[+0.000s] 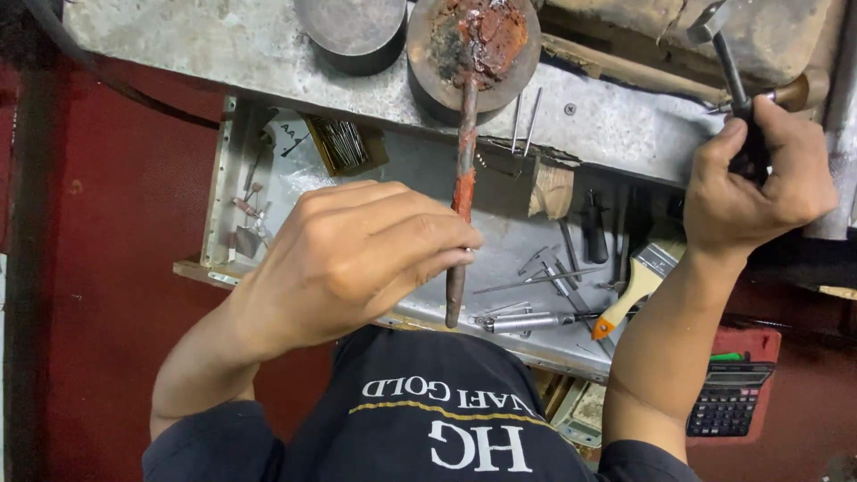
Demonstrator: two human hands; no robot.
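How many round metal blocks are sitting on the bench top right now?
2. A grey round block sits at the top edge, left of centre; a rusty round block is beside it, under the rod tip. Others may lie beyond the frame.

Open drawer [223, 178] w/ paintbrush [636, 287], box of needle files [344, 145] & small tools; calculator [728, 399] below right.

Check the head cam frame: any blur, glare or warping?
Head view: left hand gripping the rusty red-stained metal rod is sharp; right hand on the small black-handled hammer is slightly soft. Lighting is even with no harsh glare on the grey metal bench top. Wide-angle bending shows at the edges.
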